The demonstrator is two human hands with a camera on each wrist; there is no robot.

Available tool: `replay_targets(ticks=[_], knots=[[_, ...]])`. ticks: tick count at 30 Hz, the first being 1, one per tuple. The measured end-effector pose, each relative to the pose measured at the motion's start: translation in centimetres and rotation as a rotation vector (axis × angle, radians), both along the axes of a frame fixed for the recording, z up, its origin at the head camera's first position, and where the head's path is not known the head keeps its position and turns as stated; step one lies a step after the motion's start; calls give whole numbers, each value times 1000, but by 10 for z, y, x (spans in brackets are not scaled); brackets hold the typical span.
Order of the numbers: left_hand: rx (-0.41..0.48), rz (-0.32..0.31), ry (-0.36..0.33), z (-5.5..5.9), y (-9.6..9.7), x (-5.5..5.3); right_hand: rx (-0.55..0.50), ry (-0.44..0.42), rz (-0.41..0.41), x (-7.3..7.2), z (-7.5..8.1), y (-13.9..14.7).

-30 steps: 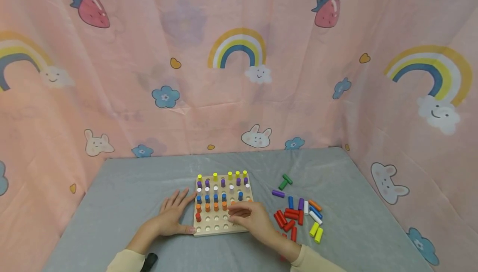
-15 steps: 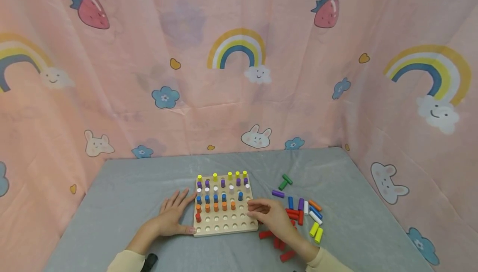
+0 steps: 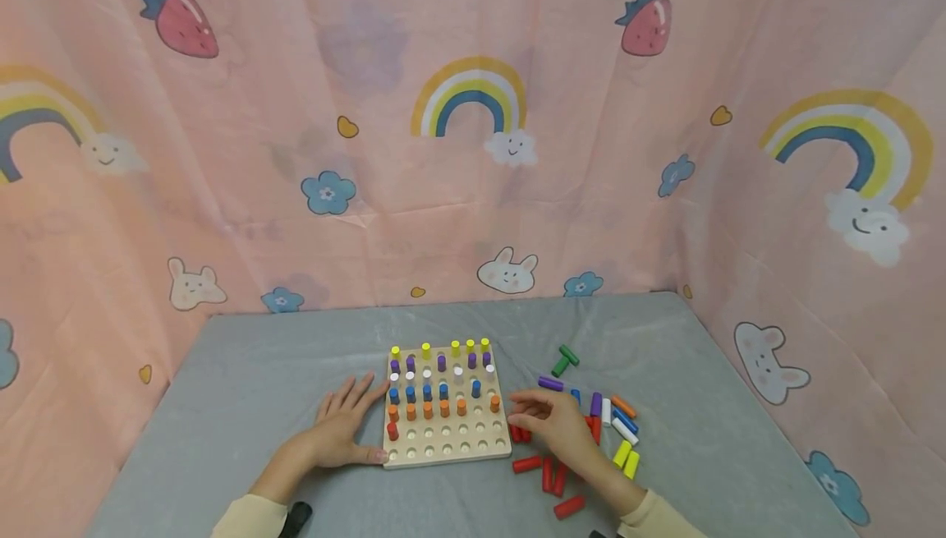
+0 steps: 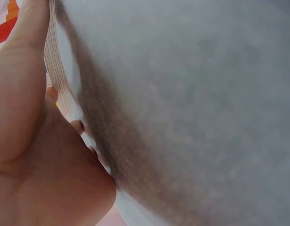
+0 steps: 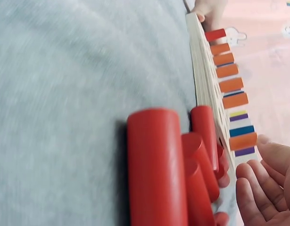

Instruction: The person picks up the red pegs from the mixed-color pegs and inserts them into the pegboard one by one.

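A wooden pegboard (image 3: 447, 448) holds rows of yellow, purple, white, blue and orange pegs, plus one red peg (image 3: 392, 431) at the left. My left hand (image 3: 343, 427) lies with fingers spread, thumb and fingertips touching the board's left side; the left wrist view shows mostly its palm (image 4: 50, 165). Just off the board's right edge, my right hand (image 3: 554, 427) has loosely bent fingers with nothing seen between them. Its thumb is close to the endmost orange peg (image 5: 243, 141) in the right wrist view. Red pegs (image 5: 156, 165) lie under and beside this hand.
Loose red pegs (image 3: 527, 464) lie right of the board. Farther right are blue, white, orange, purple and yellow pegs (image 3: 622, 452), with two green pegs (image 3: 567, 354) behind. A grey cloth (image 3: 296, 357) covers the table; a pink patterned curtain (image 3: 384, 242) hangs around it.
My right hand has moved right, from over the orange row to beyond the board, uncovering the last orange pegs. Several red pegs have shifted left and toward the front. My left hand stays put.
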State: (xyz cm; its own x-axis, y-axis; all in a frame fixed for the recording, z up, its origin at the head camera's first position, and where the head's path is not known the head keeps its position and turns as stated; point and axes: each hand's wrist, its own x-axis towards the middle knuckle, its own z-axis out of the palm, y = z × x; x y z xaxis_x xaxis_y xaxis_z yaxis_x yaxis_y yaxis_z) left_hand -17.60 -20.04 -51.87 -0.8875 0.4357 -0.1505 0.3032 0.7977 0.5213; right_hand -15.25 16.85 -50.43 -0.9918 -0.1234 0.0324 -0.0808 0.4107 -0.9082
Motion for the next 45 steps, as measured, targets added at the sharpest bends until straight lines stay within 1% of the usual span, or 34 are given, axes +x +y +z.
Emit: replay_targets(ticks=[2,6,9,11,19,25,27,29,34,37,40,45], knots=[[12,-13,1,3,0,1,10,4,5,-3,-9,5],[69,-22,31,-4,-2,1,41,0,5,-4,-10,9],[66,-18,35,-8,-3,1,55,5,7,-5,-13,12],[58,-15,27,-8,-3,1,61,6,11,-6,-14,14],[17,-4,-2,3,0,0,86,-2,55,-11,-14,21],[27,-1,-18,-2,-1,-1,139,-11,87,-12,-13,23],[27,-2,-17,-2,-1,-1,152,-11,95,-12,-13,24],[21,-1,-12,0,0,0,164,-9,102,-12,-13,24],[-28,-1,-10,7,2,1,190,-14,109,-12,-13,24],[-30,-3,-10,8,2,1,216,-15,123,-12,-11,22],[-6,1,-11,4,1,0,243,-18,141,-12,-8,21],[-1,9,6,-10,-2,-3,259,-31,164,-13,-5,20]])
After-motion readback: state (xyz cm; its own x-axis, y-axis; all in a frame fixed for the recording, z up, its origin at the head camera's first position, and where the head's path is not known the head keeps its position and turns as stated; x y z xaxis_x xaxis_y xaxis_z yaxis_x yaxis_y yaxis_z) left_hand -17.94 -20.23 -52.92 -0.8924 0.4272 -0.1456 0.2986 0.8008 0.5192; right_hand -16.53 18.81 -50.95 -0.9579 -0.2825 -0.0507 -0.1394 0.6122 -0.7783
